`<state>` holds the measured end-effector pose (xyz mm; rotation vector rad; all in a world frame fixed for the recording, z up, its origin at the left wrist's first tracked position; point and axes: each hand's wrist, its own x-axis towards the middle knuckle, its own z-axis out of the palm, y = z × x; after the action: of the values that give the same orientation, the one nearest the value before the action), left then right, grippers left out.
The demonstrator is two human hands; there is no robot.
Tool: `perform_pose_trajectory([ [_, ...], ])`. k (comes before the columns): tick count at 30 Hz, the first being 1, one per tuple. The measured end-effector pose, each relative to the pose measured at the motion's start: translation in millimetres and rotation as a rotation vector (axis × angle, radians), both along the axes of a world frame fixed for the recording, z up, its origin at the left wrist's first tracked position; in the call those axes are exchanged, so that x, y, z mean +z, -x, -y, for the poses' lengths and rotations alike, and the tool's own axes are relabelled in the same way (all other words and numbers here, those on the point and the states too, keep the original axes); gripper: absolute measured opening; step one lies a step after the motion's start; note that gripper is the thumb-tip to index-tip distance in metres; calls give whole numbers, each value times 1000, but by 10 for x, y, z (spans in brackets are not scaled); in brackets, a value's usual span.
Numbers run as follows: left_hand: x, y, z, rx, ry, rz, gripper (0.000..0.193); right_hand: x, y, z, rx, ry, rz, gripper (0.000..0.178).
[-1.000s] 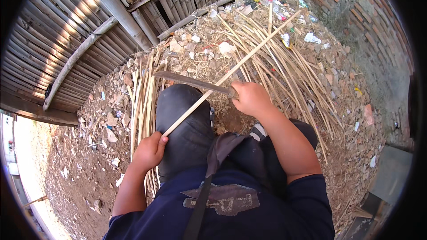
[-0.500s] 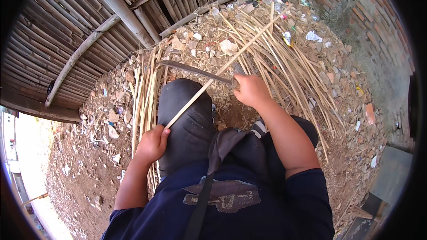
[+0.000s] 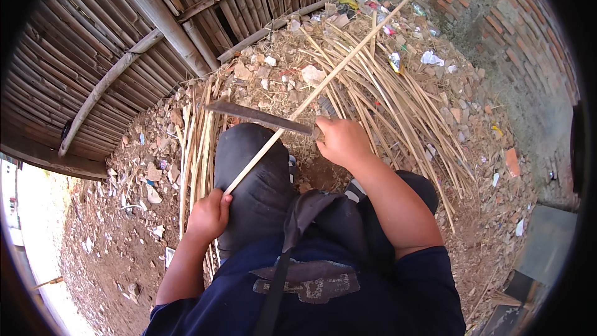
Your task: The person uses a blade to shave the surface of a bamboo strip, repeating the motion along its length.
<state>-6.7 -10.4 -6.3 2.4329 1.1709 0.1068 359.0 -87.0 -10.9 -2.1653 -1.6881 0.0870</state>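
A long pale bamboo strip (image 3: 336, 75) slants up and away to the right, crossing my left knee. Its near end is gripped in my left hand (image 3: 209, 214), thumb laid along it. My right hand (image 3: 342, 140) is closed round the handle of a long dark machete (image 3: 258, 116), the handle mostly hidden by the fingers. The blade points left and crosses the strip just beyond the knee; whether it presses on the strip I cannot tell.
A large pile of split bamboo strips (image 3: 398, 106) lies to the right beyond my legs, and a smaller bundle (image 3: 198, 149) beside my left leg. Rubble and litter cover the dirt floor. A slatted bamboo wall (image 3: 74, 56) stands left, a brick wall (image 3: 528, 62) right.
The machete and my right hand have shifted left and nearer to me along the strip. My left hand still holds the strip's near end; the whole view has shifted slightly.
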Motion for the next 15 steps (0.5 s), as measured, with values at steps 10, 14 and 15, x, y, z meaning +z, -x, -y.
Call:
perform_pose_trajectory([
  [10,-17,-11,-20,-43,-34,45,32,45,-103,22,-34,-10,20,21],
  [14,-97,2,-27,-28,0,76,32,-83,-147,-29,-35,94,-148,19],
  [15,-74,-27,-37,-28,-6,88,32,-64,-213,-52,-67,119,-79,21],
])
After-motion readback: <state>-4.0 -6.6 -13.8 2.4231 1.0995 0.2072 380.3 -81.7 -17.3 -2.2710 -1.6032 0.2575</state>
